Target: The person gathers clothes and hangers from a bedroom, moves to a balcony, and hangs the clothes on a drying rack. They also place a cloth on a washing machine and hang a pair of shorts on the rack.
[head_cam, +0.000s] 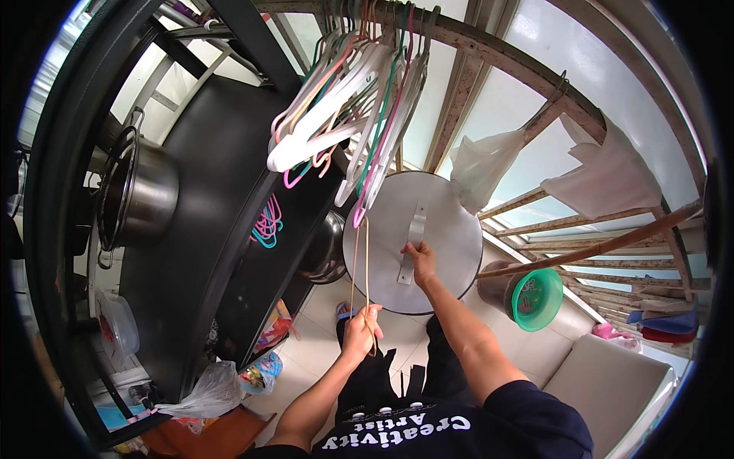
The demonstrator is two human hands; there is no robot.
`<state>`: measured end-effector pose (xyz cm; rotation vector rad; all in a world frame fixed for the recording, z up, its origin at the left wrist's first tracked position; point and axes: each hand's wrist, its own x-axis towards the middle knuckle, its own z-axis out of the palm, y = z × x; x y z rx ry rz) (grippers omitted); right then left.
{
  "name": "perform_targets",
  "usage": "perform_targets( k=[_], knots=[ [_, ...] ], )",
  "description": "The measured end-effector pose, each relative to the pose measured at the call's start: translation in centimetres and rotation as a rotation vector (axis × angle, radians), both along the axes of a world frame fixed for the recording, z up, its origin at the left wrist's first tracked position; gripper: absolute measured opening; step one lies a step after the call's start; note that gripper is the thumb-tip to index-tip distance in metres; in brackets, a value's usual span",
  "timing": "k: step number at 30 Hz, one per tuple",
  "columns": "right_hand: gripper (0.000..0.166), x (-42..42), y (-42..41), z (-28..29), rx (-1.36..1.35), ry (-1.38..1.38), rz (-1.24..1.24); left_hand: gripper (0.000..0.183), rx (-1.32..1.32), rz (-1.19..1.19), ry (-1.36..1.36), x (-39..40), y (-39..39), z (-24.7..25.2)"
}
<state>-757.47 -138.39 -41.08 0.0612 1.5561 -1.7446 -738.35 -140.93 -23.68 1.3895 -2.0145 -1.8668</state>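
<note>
My left hand (360, 333) grips the lower end of a thin tan loop (367, 264), which looks like a wire clothes hanger. The loop stretches away from me across the near left part of a large round metal lid (453, 229). My right hand (422, 263) is closed around the flat strap handle (418, 221) in the middle of that lid. What lies beneath the lid is hidden. Just beyond the loop hangs a dense bunch of white, green and pink clothes hangers (344, 117); the tip of a pink one overlaps the loop's far end.
At left, a black shelf unit (212, 155) bears a steel pot (152, 189) and, lower, more hangers (267, 224). A green plastic basin (537, 299) and a bamboo pole (619, 238) are at right. Plastic bags (487, 166) hang from the rusty window bars. A grey padded surface (608, 396) lies lower right.
</note>
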Motion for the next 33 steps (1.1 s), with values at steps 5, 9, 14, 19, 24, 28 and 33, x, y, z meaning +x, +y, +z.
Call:
perform_targets(
  k=[5, 9, 14, 19, 24, 28, 33],
  knots=[
    [0.026, 0.0, 1.4, 2.3, 0.361, 0.322, 0.057, 0.033, 0.199, -0.052, 0.056, -1.4, 1.1, 1.7],
    [0.037, 0.8, 7.6, 9.6, 0.22, 0.371, 0.26, 0.029, 0.5, -0.001, 0.169, -3.5, 2.5, 6.1],
    [0.04, 0.6, 14.2, 20.9, 0.006, 0.579, 0.43, 0.031, 0.737, 0.046, 0.402, -7.0, 4.3, 9.9],
    [0.043, -3.7, 15.7, 29.6, 0.022, 0.976, 0.49, 0.032, 0.773, 0.12, 0.516, -10.7, 5.9, 13.9],
    [0.065, -6.2, 16.1, 34.2, 0.012, 1.321, 0.622, 0.036, 0.469, -0.155, 0.297, -10.9, 6.1, 17.3],
    [0.051, -6.3, 15.8, 36.2, -0.058, 1.502, 1.01, 0.029, 0.141, -0.507, 0.073, -8.8, 5.0, 19.8],
    [0.032, -2.3, 17.1, 37.4, -0.152, 1.17, 1.099, 0.028, -0.108, -1.029, 0.096, -8.6, 4.2, 22.7]
  ],
)
